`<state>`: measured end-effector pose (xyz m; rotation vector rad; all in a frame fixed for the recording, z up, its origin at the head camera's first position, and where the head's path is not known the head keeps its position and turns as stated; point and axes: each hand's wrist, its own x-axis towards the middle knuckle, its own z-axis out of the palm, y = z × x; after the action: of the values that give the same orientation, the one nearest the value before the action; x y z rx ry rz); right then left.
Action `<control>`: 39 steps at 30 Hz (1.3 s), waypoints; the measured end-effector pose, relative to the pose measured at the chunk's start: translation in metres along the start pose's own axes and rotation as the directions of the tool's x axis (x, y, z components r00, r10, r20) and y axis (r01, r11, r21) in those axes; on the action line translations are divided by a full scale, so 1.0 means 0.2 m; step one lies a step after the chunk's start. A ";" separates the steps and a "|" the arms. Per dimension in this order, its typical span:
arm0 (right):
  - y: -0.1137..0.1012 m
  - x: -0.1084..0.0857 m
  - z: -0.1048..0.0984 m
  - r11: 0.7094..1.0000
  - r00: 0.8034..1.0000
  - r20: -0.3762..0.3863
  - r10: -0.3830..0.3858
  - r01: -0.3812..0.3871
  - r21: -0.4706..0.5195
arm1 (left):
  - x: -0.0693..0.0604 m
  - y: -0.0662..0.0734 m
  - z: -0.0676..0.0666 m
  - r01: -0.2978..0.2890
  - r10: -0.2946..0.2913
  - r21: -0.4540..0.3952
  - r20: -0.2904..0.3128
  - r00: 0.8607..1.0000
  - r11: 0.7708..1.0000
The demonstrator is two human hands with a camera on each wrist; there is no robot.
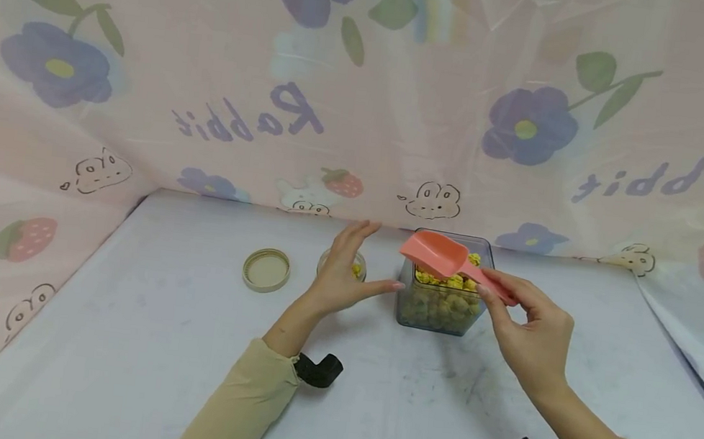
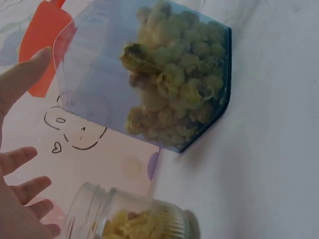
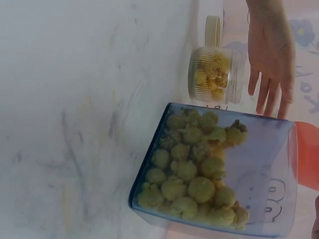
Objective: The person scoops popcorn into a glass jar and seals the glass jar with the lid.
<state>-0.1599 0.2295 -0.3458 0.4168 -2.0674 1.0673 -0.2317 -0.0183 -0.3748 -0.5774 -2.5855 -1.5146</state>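
My right hand (image 1: 534, 334) grips the handle of a coral-red scoop (image 1: 436, 253), which is held over a clear bluish square container (image 1: 439, 316). Yellow popcorn (image 3: 189, 174) fills the lower part of that container. My left hand (image 1: 343, 269) is spread, thumb apart from the fingers, between the container and a small glass jar (image 3: 197, 74). It holds nothing. In the right wrist view it hovers above the jar's open mouth. Some popcorn (image 2: 134, 224) lies inside the ribbed jar. Whether the scoop carries any popcorn is hard to tell; its visible bowl looks bare.
A round pale lid (image 1: 266, 270) lies on the white tabletop (image 1: 149, 341), left of the jar. Behind the table hangs a pink printed curtain (image 1: 378, 106), close to the back of the container. Black wrist mounts (image 1: 318, 370) sit at both sleeves.
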 end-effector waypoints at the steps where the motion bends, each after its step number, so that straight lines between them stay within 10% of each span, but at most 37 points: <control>1: 0.00 0.00 0.00 1.000 1.000 -0.001 0.002 -0.002 -0.003 | 0.00 0.00 0.00 -0.002 0.002 -0.008 0.003 1.000 1.000; 39: 0.10 0.01 -0.13 0.986 0.999 0.038 -0.021 0.027 -0.166 | 0.09 0.07 0.16 0.026 -0.013 -0.095 0.129 0.991 0.995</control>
<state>-0.1597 0.2623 -0.3459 0.3780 -2.1586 0.8708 -0.2393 0.0199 -0.3757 -0.6832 -2.6301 -1.6690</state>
